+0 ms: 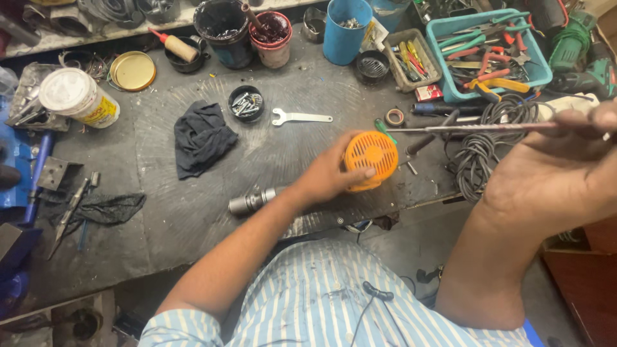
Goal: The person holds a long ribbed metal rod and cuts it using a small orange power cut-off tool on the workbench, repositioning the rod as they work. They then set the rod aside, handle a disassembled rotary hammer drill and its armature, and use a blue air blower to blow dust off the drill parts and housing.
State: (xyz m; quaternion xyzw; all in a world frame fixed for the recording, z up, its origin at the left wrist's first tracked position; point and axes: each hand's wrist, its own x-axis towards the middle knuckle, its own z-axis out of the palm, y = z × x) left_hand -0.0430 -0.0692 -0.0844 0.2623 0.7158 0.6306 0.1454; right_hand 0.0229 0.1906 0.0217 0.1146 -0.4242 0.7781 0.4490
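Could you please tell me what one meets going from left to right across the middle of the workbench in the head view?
White jar → black rag → flat wrench → orange vented cap under the left hand → coiled cable → right hand holding a thin rod.

White yellow-labelled jar (78,96), left; small red box (428,93)

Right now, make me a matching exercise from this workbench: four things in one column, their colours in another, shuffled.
Things:
1. vented cover under the left hand
2. basket of pliers
3. flat wrench
4. tall cup

Colours:
A. blue
B. silver
C. orange
D. turquoise

Pairs: 1-C, 2-D, 3-B, 4-A
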